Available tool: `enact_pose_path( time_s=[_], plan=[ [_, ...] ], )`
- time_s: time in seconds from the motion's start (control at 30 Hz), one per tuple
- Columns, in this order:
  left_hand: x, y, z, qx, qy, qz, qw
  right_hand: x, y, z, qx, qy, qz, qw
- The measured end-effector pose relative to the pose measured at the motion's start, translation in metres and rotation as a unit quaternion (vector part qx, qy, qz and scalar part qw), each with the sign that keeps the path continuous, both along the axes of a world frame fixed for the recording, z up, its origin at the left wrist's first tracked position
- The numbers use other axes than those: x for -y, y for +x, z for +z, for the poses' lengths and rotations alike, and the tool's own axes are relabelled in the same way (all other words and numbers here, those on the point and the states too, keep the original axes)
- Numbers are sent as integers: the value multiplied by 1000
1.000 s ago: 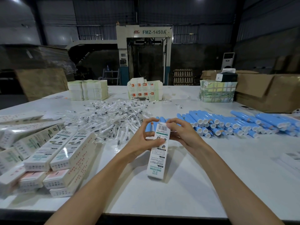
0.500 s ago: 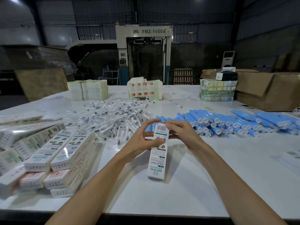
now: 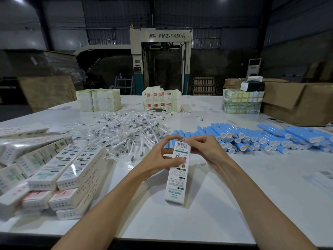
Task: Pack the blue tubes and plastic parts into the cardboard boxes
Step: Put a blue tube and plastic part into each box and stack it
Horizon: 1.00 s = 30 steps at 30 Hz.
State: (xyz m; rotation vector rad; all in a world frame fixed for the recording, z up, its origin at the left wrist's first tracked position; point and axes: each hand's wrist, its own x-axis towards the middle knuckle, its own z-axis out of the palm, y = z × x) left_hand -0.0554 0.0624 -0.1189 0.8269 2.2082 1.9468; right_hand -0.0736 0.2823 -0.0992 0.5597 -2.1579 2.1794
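Centrally, a white carton (image 3: 177, 177) stands on end on the desk (image 3: 234, 195), with a barcode on top and "SONIC ELECTRIC" printed low down. The left hand (image 3: 158, 159) grips its upper part with curled fingers, and the right hand (image 3: 207, 150) pinches its top end. Blue tubes (image 3: 252, 139) lie behind to the right, plastic parts (image 3: 126, 134) behind to the left. A machine (image 3: 171, 36) beyond reads "FMZ-1450A".

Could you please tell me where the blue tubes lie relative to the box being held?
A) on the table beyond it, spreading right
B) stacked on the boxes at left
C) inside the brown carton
A: the blue tubes lie on the table beyond the box and spread rightward; the left hand and right hand grip that box.
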Motion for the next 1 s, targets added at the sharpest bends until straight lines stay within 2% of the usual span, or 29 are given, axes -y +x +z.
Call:
enact_pose_path(
  time_s=[0.23, 0.6, 0.9, 1.0],
  plan=[
    [-3, 0, 1, -14, -14, 8, 1000, 5, 5, 4, 17, -10, -22, 1000],
    [-22, 4, -2, 101, 103, 18, 989, 4, 4, 3, 28, -87, -40, 995],
    [-15, 7, 1, 45, 64, 31, 996, 2, 1, 3, 39, -59, -33, 997],
    [-14, 6, 1, 45, 60, 34, 997, -2, 0, 1, 42, -46, -2, 998]
  ],
)
